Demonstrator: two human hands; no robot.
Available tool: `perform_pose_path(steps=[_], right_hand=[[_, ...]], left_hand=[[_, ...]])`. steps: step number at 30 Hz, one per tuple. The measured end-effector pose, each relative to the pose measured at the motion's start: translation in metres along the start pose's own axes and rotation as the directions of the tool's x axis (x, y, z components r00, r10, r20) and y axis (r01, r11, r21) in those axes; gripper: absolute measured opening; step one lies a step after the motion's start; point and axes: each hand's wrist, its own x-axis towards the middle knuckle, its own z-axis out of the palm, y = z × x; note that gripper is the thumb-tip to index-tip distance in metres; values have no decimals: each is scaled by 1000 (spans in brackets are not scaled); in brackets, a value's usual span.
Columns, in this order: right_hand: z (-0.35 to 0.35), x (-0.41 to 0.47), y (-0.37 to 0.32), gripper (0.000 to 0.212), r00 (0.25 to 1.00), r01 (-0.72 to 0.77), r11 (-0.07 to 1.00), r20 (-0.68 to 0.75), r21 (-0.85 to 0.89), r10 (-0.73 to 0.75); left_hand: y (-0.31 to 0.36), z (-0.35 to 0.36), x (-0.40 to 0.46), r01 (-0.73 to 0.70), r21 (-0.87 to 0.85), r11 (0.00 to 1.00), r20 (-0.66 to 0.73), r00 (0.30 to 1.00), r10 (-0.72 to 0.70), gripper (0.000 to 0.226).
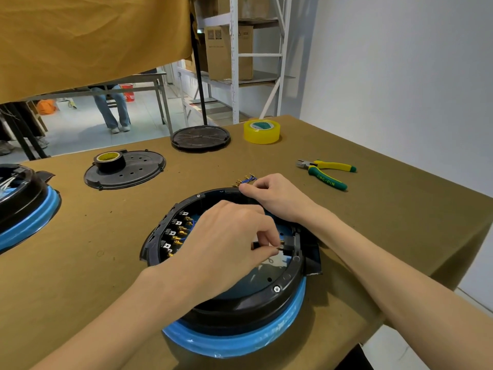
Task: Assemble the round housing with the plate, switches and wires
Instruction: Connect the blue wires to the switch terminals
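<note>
The round black housing (266, 297) with a blue rim lies open in front of me on the brown table. Along its left inner wall runs a row of black switches (174, 231) with gold terminals and blue wires. My left hand (229, 244) reaches inside and pinches a small gold-tipped connector (280, 246) against a black switch at the right wall. At the far rim my right hand (277, 194) holds a bundle of blue wires with gold terminals (246, 180). A black round plate with holes (138, 172) lies at the back left.
A black tape roll (110, 161) stands on the plate. Another black round cover (200, 138) and a yellow tape roll (262, 131) sit at the back. Yellow-green pliers (326, 173) lie to the right. A second blue-rimmed housing (24, 206) is at the left edge.
</note>
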Motion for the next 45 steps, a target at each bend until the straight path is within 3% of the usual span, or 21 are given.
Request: perform_pose_path(steps=[7, 13, 21, 26, 30, 34, 37, 39, 41, 43, 45], right_hand=[[1, 2, 4, 53, 1000, 11, 1000, -15, -6, -11], [2, 3, 6, 51, 999, 25, 1000, -25, -3, -25], [-1, 3, 6, 50, 999, 51, 999, -13, 14, -51], [-4, 7, 8, 43, 996, 82, 992, -37, -97, -86], [-4, 11, 10, 50, 997, 67, 993, -38, -96, -71], [-14, 19, 11, 59, 1000, -28, 998, -3, -63, 28], [-28, 34, 13, 38, 990, -121, 992, -72, 28, 122], [-30, 46, 21, 24, 980, -124, 990, -163, -69, 111], [-26, 55, 28, 16, 982, -124, 969, -167, -213, 89], [-17, 65, 31, 30, 990, -132, 921, -104, -366, 100], [-8, 76, 33, 31, 988, -157, 855, -72, -494, 139]], left_hand=[[-5, -2, -5, 48, -53, 997, -2, 999, -49, 9], [-1, 2, -5, 2, -44, 999, -100, 995, -6, 11], [-9, -12, -4, -67, -101, 993, -92, 994, 58, 17], [-59, -28, -16, 178, -163, 970, -67, 979, -191, 15], [-84, -20, -28, 305, -398, 865, -146, 910, -388, 19], [-91, -15, -27, 326, -473, 818, -66, 913, -402, 38], [-93, -16, -26, 326, -478, 816, -62, 914, -402, 43], [-95, -16, -26, 319, -466, 825, -65, 918, -392, 43], [-96, -16, -25, 311, -461, 831, -62, 923, -380, 43], [-98, -16, -26, 304, -468, 830, -57, 927, -372, 43], [-99, -14, -25, 299, -481, 824, -65, 925, -373, 42]])
